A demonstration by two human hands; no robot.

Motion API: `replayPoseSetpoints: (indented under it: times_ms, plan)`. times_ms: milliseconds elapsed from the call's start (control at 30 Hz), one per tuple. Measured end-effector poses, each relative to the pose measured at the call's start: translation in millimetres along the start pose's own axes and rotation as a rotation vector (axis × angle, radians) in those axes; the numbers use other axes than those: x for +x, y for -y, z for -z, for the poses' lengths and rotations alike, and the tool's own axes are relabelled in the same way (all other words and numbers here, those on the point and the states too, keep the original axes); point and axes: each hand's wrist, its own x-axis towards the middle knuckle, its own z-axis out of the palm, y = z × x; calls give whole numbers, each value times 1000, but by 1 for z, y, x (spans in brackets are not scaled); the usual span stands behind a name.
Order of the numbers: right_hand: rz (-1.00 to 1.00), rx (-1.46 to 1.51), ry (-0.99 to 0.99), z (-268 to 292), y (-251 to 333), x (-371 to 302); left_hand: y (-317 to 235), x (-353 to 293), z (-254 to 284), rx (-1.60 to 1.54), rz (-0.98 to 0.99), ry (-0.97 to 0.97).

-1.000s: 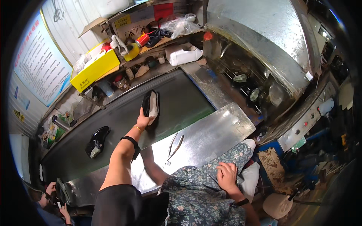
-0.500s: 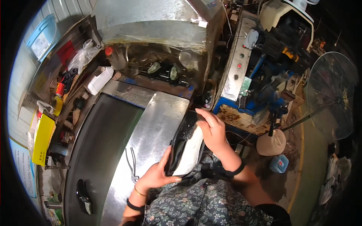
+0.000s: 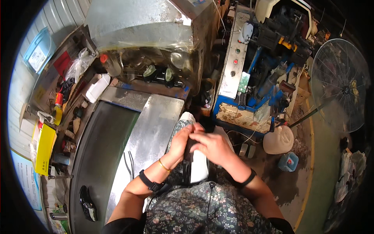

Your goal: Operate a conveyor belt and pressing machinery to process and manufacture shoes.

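Observation:
Over my lap is a glossy black shoe with a long white part (image 3: pixel 199 168), its heel or toe end pointing toward me. My left hand (image 3: pixel 180 143) is closed round the far end of the shoe from the left. From the right, my right hand (image 3: pixel 213 147) grips the same end with bent fingers, its thumb over the black part. The two hands meet there and hide much of the shoe. Another glossy black shoe (image 3: pixel 87 203) lies on the dark conveyor belt (image 3: pixel 99 156) at lower left.
A bare metal ledge (image 3: pixel 146 128) runs beside the belt. Ahead stands a metal hood (image 3: pixel 140 31) with two dark shoes inside. On the right are a machine with a button panel (image 3: pixel 233 66), a pale jug (image 3: pixel 278 139), a blue container (image 3: pixel 288 162) and a large fan (image 3: pixel 339 85).
My left hand has moved from the shoe's near left side up to its far end, close to my right hand. The shoe has turned more upright in view; the view has shifted slightly.

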Motion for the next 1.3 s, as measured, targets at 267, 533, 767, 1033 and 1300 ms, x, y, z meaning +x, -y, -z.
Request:
replayPoseSetpoints:
  times_ms: [267, 533, 767, 1033, 1300]
  plan:
    - [-680, 441, 52, -98, -69, -85, 10, 10, 71, 1052, -225, -90]
    - [-1054, 920, -10, -125, -96, -75, 23, -2, 83, 288, 115, -92]
    - [-355, -500, 316, -97, -48, -23, 27, 8, 94, 542, 86, -59]
    - [-327, 230, 134, -92, -51, -68, 3, 24, 100, 698, 173, 276]
    - [-702, 258, 244, -105, -28, -10, 7, -20, 50, 1030, 303, -689]
